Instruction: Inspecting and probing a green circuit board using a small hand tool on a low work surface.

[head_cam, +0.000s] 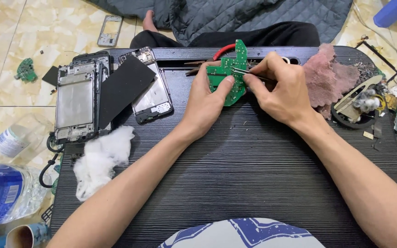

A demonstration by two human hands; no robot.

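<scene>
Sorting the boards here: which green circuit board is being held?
The board on the desk, between left hand and right hand; the small one lies untouched on the floor.

Both forearms stretched forward, bare, angling in toward each other. Left hand is palm-down with the thumb pressed inward, gripping. Right hand sits just beside it, fingers pinched tight, wrist bent a little.

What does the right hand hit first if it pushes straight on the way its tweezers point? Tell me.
The green circuit board. The right hand aims its tweezers leftward, tips apparently already on the board, which the left hand holds; depth is unclear.
</scene>
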